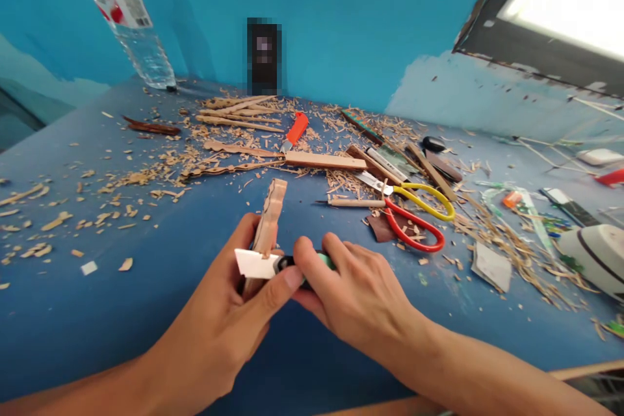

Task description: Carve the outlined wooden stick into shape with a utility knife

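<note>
Carving looks mid-way: left hand (221,325) grip clamped on a wavy wooden strip (269,218) above the counter (97,312), right hand (351,292) grip clamped on a knife (273,264) against it; shavings (160,169) and shaped strips (238,114) lie behind.

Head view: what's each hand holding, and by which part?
Left hand grips the wood strip at its lower end; right hand holds the knife by its handle.

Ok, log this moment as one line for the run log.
left hand: grips carved wood strip | right hand: holds knife, blade against strip | surface: blue table, shavings, scissors
</note>
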### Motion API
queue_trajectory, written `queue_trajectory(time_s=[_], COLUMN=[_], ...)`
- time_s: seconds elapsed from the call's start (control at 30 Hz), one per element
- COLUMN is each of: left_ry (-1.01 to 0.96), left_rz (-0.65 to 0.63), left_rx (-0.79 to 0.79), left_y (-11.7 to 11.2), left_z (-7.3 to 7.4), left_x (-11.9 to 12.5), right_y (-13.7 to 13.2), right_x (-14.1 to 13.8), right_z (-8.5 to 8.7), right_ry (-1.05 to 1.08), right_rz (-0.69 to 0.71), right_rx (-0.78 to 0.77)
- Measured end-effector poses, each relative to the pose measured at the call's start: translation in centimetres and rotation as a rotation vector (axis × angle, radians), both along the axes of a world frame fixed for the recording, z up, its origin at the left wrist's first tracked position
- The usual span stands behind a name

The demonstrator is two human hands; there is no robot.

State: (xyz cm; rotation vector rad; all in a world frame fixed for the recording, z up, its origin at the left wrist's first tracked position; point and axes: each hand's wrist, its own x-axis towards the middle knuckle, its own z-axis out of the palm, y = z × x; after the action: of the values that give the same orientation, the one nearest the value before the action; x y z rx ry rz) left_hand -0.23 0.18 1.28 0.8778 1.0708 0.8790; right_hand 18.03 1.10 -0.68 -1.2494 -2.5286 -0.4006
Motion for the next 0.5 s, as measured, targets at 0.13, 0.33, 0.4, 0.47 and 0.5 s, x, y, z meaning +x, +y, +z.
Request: queue_trajectory(time_s=[0.13,0.33,0.4,0.47,0.5], left_ry=[-0.017,0.097,0.091,0.037,0.016], left_rz=[-0.06,0.025,0.127,0.199,0.218], left_rx=[-0.009,-0.015,0.041,0.091,0.102], left_y=[0.8,2.7,3.5,4.4,4.9], left_z=[-0.3,-0.8,-0.1,0.7,1.0], left_x=[0.2,-0.8,-1.5,-2.1,-2.4], right_y=[0.0,0.9,1.3,1.2,0.9], right_x=[-0.3,1.0,1.9,3.0,3.5], right_z=[-0.1,0.7,1.0,1.4,1.7], right_ry=[-0.026,-0.02,-0.026,-0.041,-0.023], right_rz=[-0.064,-0.159,-0.13,-0.105,-0.089], right_rx=[0.018,0.077,-0.066,-0.194,-0.209])
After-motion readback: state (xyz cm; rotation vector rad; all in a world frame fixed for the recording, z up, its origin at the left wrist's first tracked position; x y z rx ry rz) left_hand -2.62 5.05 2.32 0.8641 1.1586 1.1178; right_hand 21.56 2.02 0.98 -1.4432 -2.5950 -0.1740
